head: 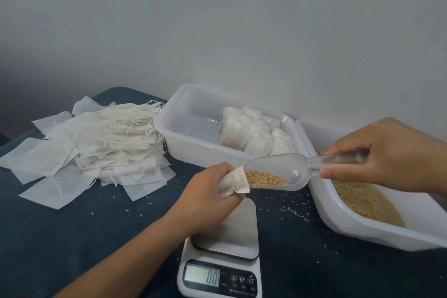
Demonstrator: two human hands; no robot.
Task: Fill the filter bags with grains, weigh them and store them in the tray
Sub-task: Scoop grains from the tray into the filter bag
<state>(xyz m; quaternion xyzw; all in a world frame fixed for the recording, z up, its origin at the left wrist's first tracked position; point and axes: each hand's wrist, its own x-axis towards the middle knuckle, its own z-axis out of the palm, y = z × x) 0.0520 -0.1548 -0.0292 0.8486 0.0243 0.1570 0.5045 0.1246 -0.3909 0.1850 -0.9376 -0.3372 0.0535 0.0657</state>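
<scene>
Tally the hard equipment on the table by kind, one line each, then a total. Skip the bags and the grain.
Clear plastic trays: 2, one holding filled bags, one holding grain
Clear scoops: 1, held in the right hand
Digital scales: 1
Total: 4

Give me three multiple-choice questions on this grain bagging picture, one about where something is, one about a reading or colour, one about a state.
1. Where does the pile of empty filter bags lie?
A. left of the tray
B. on the scale
C. in the grain tub

2. What does the scale display read?
A. 5.0
B. 0.0
C. blank

3. What is the right hand doing?
A. resting flat
B. holding the scoop
C. pinching a bag

Answers:
1 A, the pile lies left of the tray of filled bags.
2 B, the display shows 0.0.
3 B, it grips the clear scoop, whose grains tip toward the bag in the left hand.
</scene>
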